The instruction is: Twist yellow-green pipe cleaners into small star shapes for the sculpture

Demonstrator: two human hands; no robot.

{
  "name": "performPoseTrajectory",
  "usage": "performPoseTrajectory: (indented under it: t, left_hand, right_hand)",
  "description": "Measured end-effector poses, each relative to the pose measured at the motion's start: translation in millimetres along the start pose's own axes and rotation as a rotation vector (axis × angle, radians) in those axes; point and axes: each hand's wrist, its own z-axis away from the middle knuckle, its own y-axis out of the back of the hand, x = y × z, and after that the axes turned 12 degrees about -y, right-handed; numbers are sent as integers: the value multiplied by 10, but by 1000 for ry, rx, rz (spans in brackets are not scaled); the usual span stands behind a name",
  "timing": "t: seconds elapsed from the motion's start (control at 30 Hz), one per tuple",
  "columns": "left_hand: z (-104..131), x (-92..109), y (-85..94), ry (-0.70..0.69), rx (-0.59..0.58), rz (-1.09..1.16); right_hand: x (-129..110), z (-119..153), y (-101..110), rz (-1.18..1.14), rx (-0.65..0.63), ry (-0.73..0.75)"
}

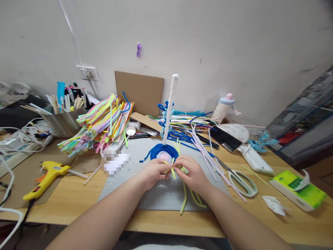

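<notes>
Yellow pipe cleaners [173, 172] are pinched between the fingertips of both my hands, above the grey cutting mat [122, 187]. My left hand [154, 173] grips them from the left, and my right hand [191, 172] closes on them from the right. Several loose yellow ends hang below my right hand, and others stick up behind it. Just beyond my fingers sits a coiled blue base [156, 151] with a pale pink centre. From it rises an upright white wrapped stick [170, 104], with blue looped shapes near its lower half.
On the left lie a yellow glue gun [49, 173] and a big bundle of coloured pipe cleaners [104, 121]. Scissors [243, 184], lilac pipe cleaners [208, 156], a phone [225, 138] and a green tissue pack [298, 189] lie to the right. Cardboard [140, 92] leans against the wall.
</notes>
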Motion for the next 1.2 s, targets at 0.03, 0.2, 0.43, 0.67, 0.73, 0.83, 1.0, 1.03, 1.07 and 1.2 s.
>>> performPoseTrajectory:
  t: [0.03,0.2,0.43,0.67,0.73,0.83,1.0,1.03,1.07,1.2]
  left_hand:
    - [2,1,2,3,-8,1]
    - [17,34,14,18,-59,54]
    - [-4,10,-31,-423,17,-484]
    - [64,17,-66,-695,1,-939]
    - [70,20,-64,-709,-5,-984]
    - [70,17,-64,-714,-5,-1008]
    - [68,1,-59,-731,-16,-1027]
    - [66,-4,-56,-733,-16,-1034]
    - [64,-9,-51,-735,-14,-1039]
    - [58,-24,-35,-751,-13,-1067]
  right_hand:
    - [-2,0,3,-5,-1,4]
    - [-5,-6,6,-89,1,-41]
    - [46,-4,-49,-110,129,-129]
    - [31,9,-56,-30,101,-127]
    - [25,9,-46,4,89,-124]
    - [23,10,-35,27,78,-119]
    - [20,15,-54,-35,80,-143]
    - [20,16,-61,-57,82,-153]
    - [19,16,-66,-75,85,-162]
    - [25,11,-70,-107,88,-174]
